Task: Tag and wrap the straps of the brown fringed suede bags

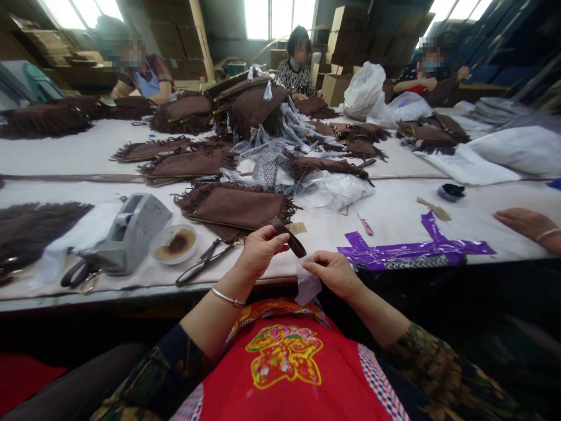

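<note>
My left hand (262, 250) is closed on a dark brown strap (291, 238), which loops out toward the right. Between the fingers of my right hand (335, 270) is a thin, whitish translucent piece (308, 282), hanging down beside the strap's lower end. Both hands are close together over the table's front edge. Just beyond them lies a brown fringed pouch (234, 206) with a gold zipper. A thin dark wrist strap (201, 262) trails from it to the left of my left hand.
At left are a grey tape dispenser (135, 231) and a round dish (174, 244). Purple tape (412, 250) and a pink cutter (364, 224) lie right. More fringed pouches (258, 108) are piled behind. Another person's hand (523, 222) rests at far right; several people sit opposite.
</note>
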`<state>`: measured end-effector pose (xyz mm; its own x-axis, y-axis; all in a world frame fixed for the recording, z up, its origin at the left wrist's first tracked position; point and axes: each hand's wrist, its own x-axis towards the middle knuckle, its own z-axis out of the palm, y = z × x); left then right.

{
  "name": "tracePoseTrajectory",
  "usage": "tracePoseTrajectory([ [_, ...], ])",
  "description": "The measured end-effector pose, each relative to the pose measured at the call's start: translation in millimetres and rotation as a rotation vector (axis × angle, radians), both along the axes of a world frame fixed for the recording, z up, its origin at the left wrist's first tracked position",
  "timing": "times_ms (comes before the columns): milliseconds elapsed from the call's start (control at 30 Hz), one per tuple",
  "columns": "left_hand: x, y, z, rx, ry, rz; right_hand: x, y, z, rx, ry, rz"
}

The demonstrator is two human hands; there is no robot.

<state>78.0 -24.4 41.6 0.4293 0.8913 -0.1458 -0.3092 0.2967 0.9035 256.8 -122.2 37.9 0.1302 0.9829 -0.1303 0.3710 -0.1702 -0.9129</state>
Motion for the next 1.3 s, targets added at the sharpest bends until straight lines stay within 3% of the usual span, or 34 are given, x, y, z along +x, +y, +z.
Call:
tracePoseTrajectory([
  [200, 3, 1, -3.4, 0.016, 0.025, 0.029, -1, -2, -4.6, -0.036, 0.11, -0.008],
  [400, 5, -3, -9.7, 0.03, -0.003, -0.037, -2, -2, -8.0, -0.059, 0.222, -0.065],
  [733, 1, -15, -6.9, 0.121, 0.233, -0.088, -11, 9, -14.2, -0.034, 0.278, 0.008],
  [800, 1, -18, -8.2, 0.052, 0.23, -0.145, -12, 11, -10.8, -0.057, 0.28, -0.002],
  [900, 0, -14, -11.8, -0.229, 0.11, -0.213, -7, 7, -2.2, -0.146, 0.394, 0.013],
  [1033, 5, 8, -17.4, -0.581, -0.117, -0.104, 1, -6, 9.5, -0.269, 0.516, 0.142],
  [1167, 23, 25, -23.8, -0.641, -0.07, 0.123, 3, -15, 10.9, -0.308, 0.465, 0.162],
  [1300, 35, 24, -30.4, -0.645, -0.036, 0.203, 3, -15, 1.8, -0.331, 0.354, 0.074],
])
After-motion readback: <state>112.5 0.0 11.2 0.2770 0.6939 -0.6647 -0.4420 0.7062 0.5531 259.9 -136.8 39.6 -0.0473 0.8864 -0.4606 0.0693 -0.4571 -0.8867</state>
